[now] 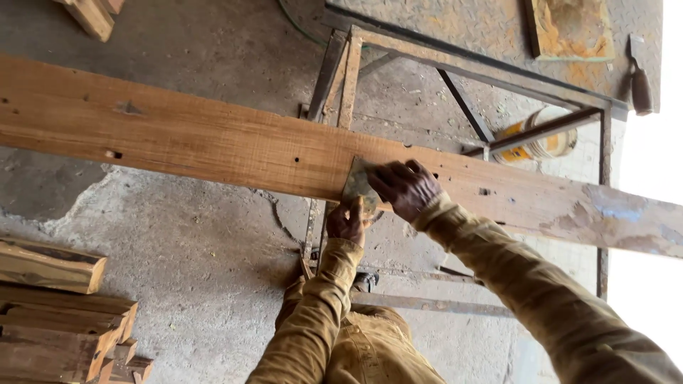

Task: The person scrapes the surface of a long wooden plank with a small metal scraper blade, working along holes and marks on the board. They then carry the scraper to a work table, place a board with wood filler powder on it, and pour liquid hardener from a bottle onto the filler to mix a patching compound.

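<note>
Right hand [404,188] spread flat, fingers bent, pressing down on a grey-green scraper blade [358,183] against the plank [213,146]. Wrist cocked, forearm in a tan sleeve [541,291] running down and out to the lower right corner. Left hand [346,222] just below, curled around the lower edge of the same blade, thumb up, knuckles toward the camera; forearm rising nearly straight from the lap, elbow tucked in. Both hands closed on the blade, nearly touching each other.

Blade lying at the near edge of the plank, about mid-span, partly hidden under the right fingers. Plank long, reddish-brown, pocked with small holes, slanting across the view from upper left to lower right, a pale patch of filler near its right end. Resting on a rusty metal frame [398,50] standing on a concrete floor [199,249].

Beyond the frame, a yellow-and-white bucket [544,142]. At upper right, a flat board smeared with yellowish paste [569,28], beside it a putty knife [640,78]. Stacked wood offcuts [57,313] at lower left.
</note>
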